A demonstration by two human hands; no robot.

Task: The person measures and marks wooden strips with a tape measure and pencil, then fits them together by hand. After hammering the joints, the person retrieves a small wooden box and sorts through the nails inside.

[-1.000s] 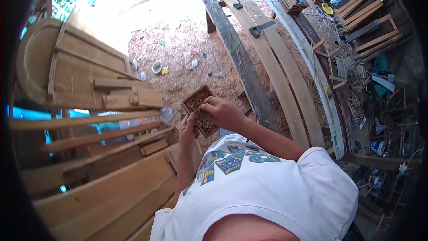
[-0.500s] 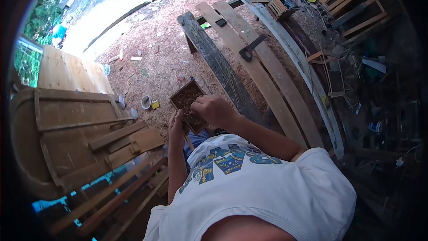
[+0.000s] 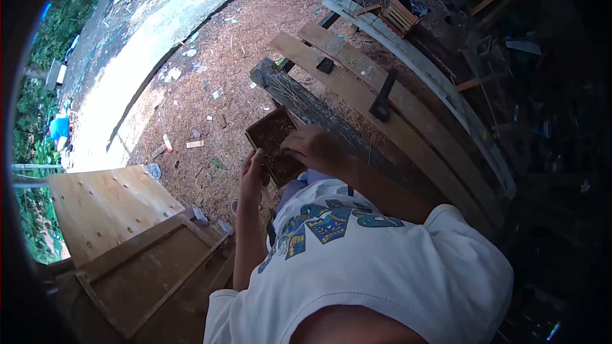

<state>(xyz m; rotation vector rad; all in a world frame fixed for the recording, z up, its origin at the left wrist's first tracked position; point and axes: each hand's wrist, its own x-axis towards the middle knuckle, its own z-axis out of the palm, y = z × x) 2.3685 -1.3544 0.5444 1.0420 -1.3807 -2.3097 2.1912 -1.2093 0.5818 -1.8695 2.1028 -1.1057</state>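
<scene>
A small square wooden box (image 3: 264, 120) sits tilted in front of my body, with what look like wood shavings (image 3: 273, 140) inside. My left hand (image 3: 252, 169) is closed on the box's near left side, thumb over the rim. Over the box's right part is my right hand (image 3: 313, 150), its fingers curled in toward the shavings. What those fingers hold, if anything, is hidden. The right side of the box lies partly behind that hand.
To the right, long planks (image 3: 357, 89) carry a handsaw (image 3: 382, 99) and a small black block (image 3: 325, 65). A weathered dark beam (image 3: 299, 99) runs beside them. Plywood (image 3: 111, 207) and a framed wooden panel (image 3: 153, 274) stand at left. Shavings and scraps litter the ground (image 3: 210, 114).
My view has turned, so the planks and saw appear shifted and the plywood sits lower. Both hands stay at the box, the right with its fingers curled over the shavings.
</scene>
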